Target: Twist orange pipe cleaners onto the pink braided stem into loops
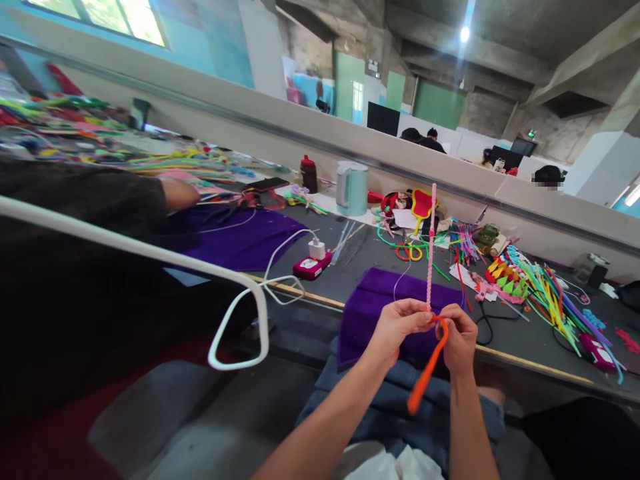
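Observation:
Over the purple cloth point(367, 300), my left hand point(397, 327) is closed in a pinch at the foot of a pink twisted pipe cleaner stem point(430, 267), which stands upright. An orange pipe cleaner point(433, 370) crosses the stem's foot and loops down between my hands, its lower end blurred. My right hand point(459, 337) pinches this orange pipe cleaner close beside the stem. The fingertips of both hands nearly meet, and they partly hide the join.
Scissors point(415, 253) and a bundle of coloured pipe cleaners point(555, 300) lie on the dark table point(325, 293). A kettle point(353, 189) stands by the partition. Left are a white charger point(316, 249), a white curved bar point(150, 247) and a co-worker's dark sleeve point(85, 200).

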Demonstrator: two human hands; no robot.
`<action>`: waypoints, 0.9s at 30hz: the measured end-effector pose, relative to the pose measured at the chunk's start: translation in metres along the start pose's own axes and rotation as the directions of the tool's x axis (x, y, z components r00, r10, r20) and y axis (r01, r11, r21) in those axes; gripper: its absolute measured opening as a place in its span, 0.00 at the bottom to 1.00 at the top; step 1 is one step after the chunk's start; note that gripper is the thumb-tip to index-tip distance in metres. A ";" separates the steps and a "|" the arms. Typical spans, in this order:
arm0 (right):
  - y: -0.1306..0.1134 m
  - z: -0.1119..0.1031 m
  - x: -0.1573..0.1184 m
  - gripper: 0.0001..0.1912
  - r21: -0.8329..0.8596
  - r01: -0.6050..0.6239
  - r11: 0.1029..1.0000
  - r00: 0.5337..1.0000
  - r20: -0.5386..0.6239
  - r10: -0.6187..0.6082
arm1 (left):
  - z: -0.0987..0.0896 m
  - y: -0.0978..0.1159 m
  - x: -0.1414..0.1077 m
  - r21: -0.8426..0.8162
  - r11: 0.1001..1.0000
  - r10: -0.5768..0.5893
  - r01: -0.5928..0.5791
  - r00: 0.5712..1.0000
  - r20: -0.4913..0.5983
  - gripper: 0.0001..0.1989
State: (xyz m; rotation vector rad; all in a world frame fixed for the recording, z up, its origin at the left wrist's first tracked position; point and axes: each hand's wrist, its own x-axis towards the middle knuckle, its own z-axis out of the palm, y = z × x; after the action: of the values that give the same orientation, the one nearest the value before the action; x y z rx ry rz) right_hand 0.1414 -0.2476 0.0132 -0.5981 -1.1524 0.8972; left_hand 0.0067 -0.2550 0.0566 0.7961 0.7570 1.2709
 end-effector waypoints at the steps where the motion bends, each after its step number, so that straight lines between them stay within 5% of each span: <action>1: 0.001 0.003 -0.001 0.08 -0.014 0.011 1.000 0.999 -0.036 -0.011 | 0.001 -0.001 0.000 0.007 1.000 0.021 -0.021 1.000 -0.021 0.15; 12: 0.006 0.015 -0.003 0.11 0.101 -0.124 0.987 0.980 -0.144 0.137 | 0.005 -0.004 -0.001 0.080 0.977 0.202 -0.196 0.977 -0.075 0.08; 27: 0.017 0.035 -0.004 0.14 0.242 -0.253 0.937 0.904 -0.286 0.318 | 0.007 -0.016 -0.001 0.221 0.934 0.312 -0.280 0.942 -0.124 0.05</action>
State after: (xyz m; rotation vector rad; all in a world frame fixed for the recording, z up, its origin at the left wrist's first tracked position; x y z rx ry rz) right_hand 0.1029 -0.2437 0.0089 -0.7309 -0.6777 1.1060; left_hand 0.0211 -0.2584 0.0466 1.0113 0.9278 1.5599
